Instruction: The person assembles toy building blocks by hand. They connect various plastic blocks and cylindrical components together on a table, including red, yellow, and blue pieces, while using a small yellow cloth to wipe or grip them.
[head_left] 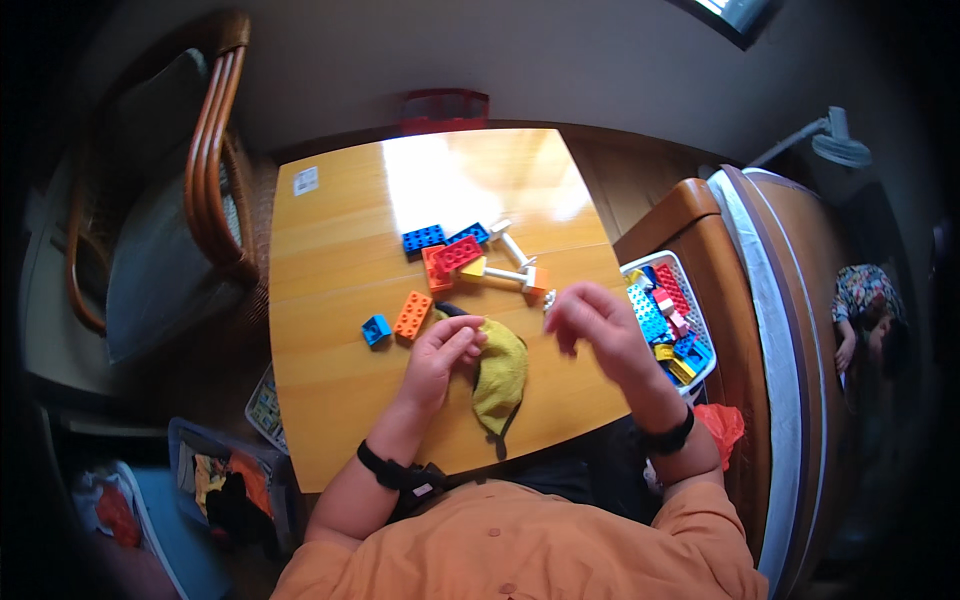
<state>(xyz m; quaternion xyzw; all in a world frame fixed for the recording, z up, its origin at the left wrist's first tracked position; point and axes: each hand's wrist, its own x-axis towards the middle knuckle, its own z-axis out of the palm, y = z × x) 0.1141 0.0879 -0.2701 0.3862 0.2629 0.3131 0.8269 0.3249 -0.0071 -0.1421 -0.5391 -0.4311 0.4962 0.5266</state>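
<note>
A yellow cloth piece with dark edging (500, 375), curved like a banana with a dark tip, lies on the wooden table near its front edge. Over its upper left side is my left hand (438, 358), thumb and fingers pinched together on the fabric. To the right of the cloth, my right hand (598, 325) is raised with bent fingers, smeared by motion; whether it holds anything is unclear. Close by the left hand lie an orange building brick (413, 315) and a small blue brick (376, 330). A small white piece (549, 298) shows beside the right fingertips.
Farther up the table (330, 250) are a red brick (459, 254), a blue brick (423, 239) and white bar pieces (505, 274). A white basket of bricks (705, 310) stands at the right. A rattan chair (205, 170) and a storage bin (180, 440) are at the left.
</note>
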